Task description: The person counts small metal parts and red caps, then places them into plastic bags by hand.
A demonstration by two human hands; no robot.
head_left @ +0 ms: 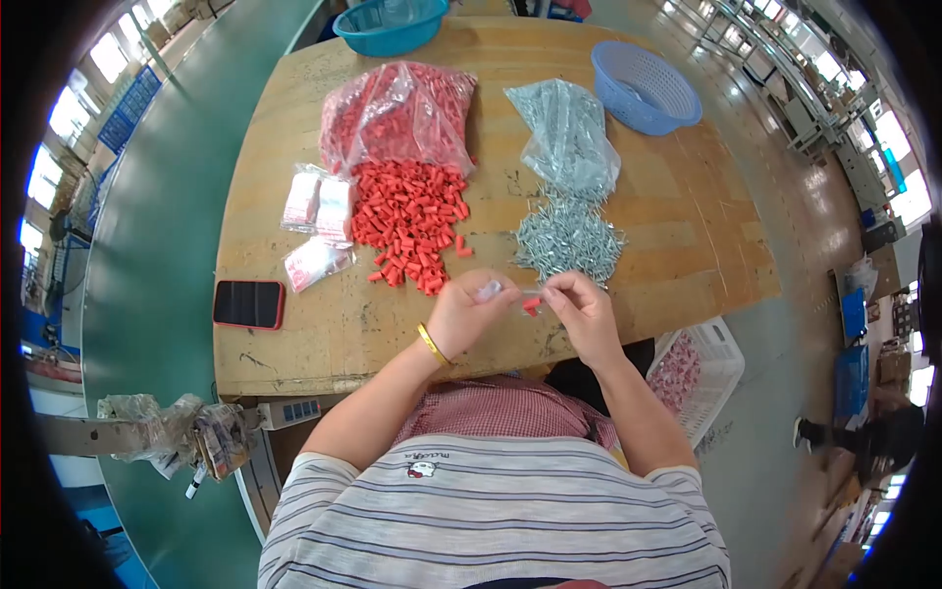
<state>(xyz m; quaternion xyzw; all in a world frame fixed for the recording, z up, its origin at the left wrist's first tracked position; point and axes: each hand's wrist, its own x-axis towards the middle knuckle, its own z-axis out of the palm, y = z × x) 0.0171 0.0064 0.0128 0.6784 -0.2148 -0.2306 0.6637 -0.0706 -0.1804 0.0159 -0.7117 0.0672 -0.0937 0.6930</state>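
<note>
Just in front of my body, a small clear zip bag (531, 306) with red pieces in it is stretched between my two hands. My left hand (469, 314) is closed on the bag's left side, and some clear plastic shows in its curled fingers. Thumb and fingertips of my right hand (586, 319) pinch the right end of the bag's top edge. Beyond my left hand lies a loose pile of red plastic caps (407, 221). A pile of silver screws (569, 240) lies just past my right hand.
Large bags of red caps (397, 113) and screws (564, 133) stand behind the piles. Small plastic bags (319, 211) and a phone (248, 304) lie on the left. Basins (392, 34) and a blue basket (646, 88) sit farther back. A white crate (721, 378) of filled packets stands below right.
</note>
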